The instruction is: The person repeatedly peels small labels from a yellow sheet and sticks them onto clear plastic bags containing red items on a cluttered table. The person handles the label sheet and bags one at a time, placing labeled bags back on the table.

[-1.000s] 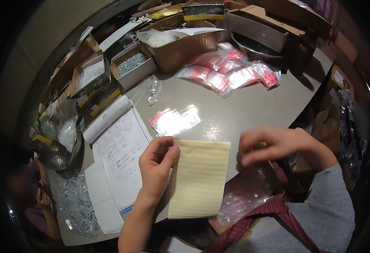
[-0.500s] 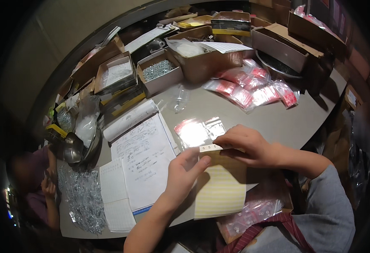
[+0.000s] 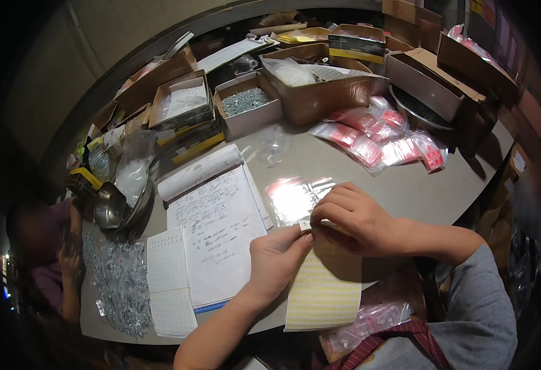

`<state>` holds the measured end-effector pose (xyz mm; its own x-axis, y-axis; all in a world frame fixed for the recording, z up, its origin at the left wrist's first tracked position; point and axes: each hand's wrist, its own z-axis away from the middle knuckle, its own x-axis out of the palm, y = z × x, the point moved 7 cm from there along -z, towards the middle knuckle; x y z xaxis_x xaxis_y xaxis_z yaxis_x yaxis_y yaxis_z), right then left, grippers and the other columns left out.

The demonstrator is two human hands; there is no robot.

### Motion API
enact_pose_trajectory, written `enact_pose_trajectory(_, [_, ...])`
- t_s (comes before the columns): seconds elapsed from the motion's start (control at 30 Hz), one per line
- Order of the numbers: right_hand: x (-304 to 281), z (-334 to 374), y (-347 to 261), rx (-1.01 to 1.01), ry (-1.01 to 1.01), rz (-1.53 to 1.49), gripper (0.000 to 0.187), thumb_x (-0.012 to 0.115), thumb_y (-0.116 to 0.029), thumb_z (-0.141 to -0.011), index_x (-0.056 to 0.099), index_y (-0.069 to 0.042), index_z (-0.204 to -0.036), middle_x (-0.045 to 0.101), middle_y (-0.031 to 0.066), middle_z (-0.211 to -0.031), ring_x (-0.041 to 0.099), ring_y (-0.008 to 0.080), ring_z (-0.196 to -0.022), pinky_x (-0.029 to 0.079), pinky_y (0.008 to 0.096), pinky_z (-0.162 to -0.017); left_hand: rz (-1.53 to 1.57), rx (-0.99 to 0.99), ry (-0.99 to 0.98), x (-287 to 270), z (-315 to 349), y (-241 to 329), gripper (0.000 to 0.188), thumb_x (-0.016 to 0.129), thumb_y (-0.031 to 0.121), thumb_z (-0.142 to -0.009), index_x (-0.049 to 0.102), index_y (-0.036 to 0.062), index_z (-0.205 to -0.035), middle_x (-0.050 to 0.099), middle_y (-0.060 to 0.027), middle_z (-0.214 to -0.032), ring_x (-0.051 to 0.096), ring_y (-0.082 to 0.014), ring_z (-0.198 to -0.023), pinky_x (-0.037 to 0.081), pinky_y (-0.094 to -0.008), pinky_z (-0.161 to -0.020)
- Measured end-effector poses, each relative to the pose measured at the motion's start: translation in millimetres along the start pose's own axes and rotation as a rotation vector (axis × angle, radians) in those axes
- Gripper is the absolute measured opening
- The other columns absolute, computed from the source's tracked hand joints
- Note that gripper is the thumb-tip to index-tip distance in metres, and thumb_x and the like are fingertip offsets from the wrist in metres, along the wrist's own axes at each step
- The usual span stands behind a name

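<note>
My left hand [image 3: 276, 259] pinches the upper left corner of a yellow-striped label sheet [image 3: 323, 293] between thumb and fingers. The sheet hangs toward the table's near edge. Bent over the same top edge is my right hand [image 3: 357, 216], its thumb and fingertips closed at the white label strip [image 3: 305, 226]; whether a label sits between them is hidden. Just beyond the hands lie small clear zip bags [image 3: 290, 200] with red edges, shining under the light. To the left, an open notebook [image 3: 215, 246] with handwriting lies beside my left forearm.
Red-and-clear packets [image 3: 375, 142] are piled at the right. Boxes line the back, one holding small metal screws [image 3: 244, 102]. Bagged metal parts [image 3: 119, 287] and a metal scoop [image 3: 108, 206] lie at left, near another person's hand [image 3: 69, 259]. A box of bagged pieces [image 3: 375, 327] is by my lap.
My right fingers have shifted along the sheet's top edge toward my left hand, covering more of the label strip. The whole view has moved slightly.
</note>
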<state>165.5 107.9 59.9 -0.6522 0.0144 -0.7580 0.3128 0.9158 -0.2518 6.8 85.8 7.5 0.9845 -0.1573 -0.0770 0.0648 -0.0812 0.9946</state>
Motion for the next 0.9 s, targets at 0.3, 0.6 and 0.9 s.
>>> enact_pose_trajectory(0.3, [3.5,4.9,14.3,0.101,0.014,-0.235,0.011,0.072,-0.008,-0.085,0.067,-0.005,-0.094,0.067,0.0069,-0.09,0.065,0.0237,-0.09,0.045,0.0367,-0.093,-0.118,0.096,-0.02,2.9,1.0,-1.0,0.02,0.07,0.005,-0.094,0.075,-0.0003,-0.112,0.073,-0.0074,-0.077,0.057,-0.0032,-0.072,0.05,-0.0246,-0.065])
enact_pose_trajectory(0.6, [3.1,3.2,25.9,0.154,0.018,-0.31,0.008,0.07,-0.008,-0.088,0.067,-0.004,-0.094,0.067,0.0063,-0.089,0.063,0.0229,-0.089,0.044,0.0369,-0.093,-0.06,0.064,-0.068,7.2,1.3,-1.5,0.023,0.07,0.007,-0.094,0.075,0.0011,-0.115,0.073,-0.0064,-0.079,0.058,-0.0044,-0.073,0.05,-0.0256,-0.065])
enact_pose_trajectory(0.9, [-11.9,-11.8,14.1,-0.065,-0.088,-0.108,0.022,0.074,-0.002,-0.081,0.065,-0.003,-0.102,0.064,0.0095,-0.093,0.063,0.0297,-0.09,0.049,0.0406,-0.088,-0.041,-0.011,-0.066,6.5,-1.8,-9.0,0.017,0.067,0.009,-0.096,0.074,-0.0015,-0.108,0.069,-0.0039,-0.075,0.055,-0.0048,-0.07,0.047,-0.0265,-0.063])
